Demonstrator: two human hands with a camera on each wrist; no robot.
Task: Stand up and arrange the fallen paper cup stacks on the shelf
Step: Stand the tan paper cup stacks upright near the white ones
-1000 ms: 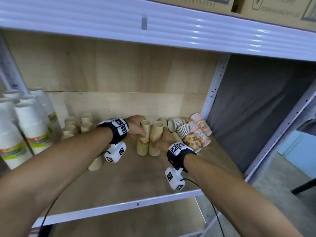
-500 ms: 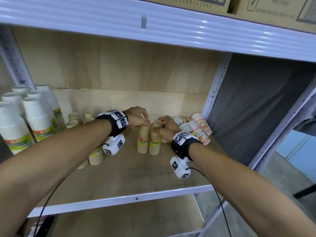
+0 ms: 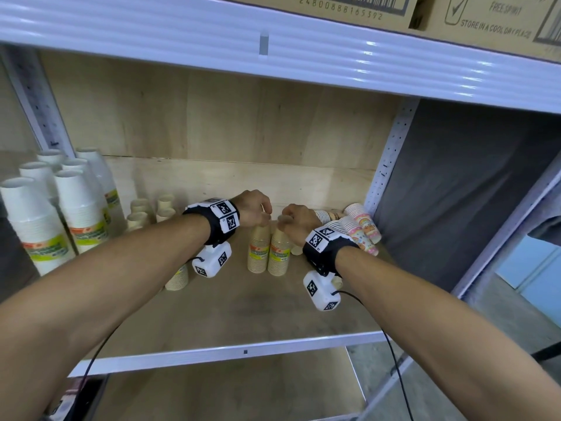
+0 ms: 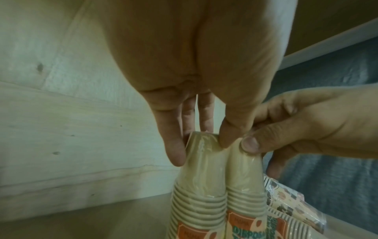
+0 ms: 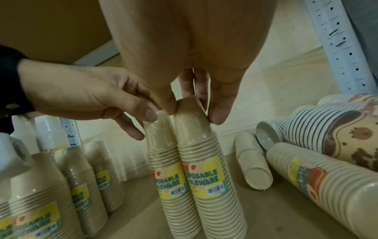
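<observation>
Item: two wrapped kraft cup stacks, upright and touching, mid-shelf (image 3: pixel 212 314).
- Your left hand (image 3: pixel 253 208) pinches the top of the left stack (image 3: pixel 258 250); your right hand (image 3: pixel 299 221) pinches the top of the right stack (image 3: pixel 279 253).
- Handling: keep bases flat, steer from the tops, slide both towards the standing kraft stacks (image 5: pixel 61 186) left of the pair.
- Obstructions: fallen kraft stacks (image 5: pixel 319 182) and patterned stacks (image 3: pixel 362 227) lie right of the pair; white cup stacks (image 3: pixel 60 214) stand far left.

Bare forearms, black wristbands (image 3: pixel 212 223) with square-code tags, white camera units (image 3: pixel 321 289), thin black cables (image 3: pixel 394 360)
</observation>
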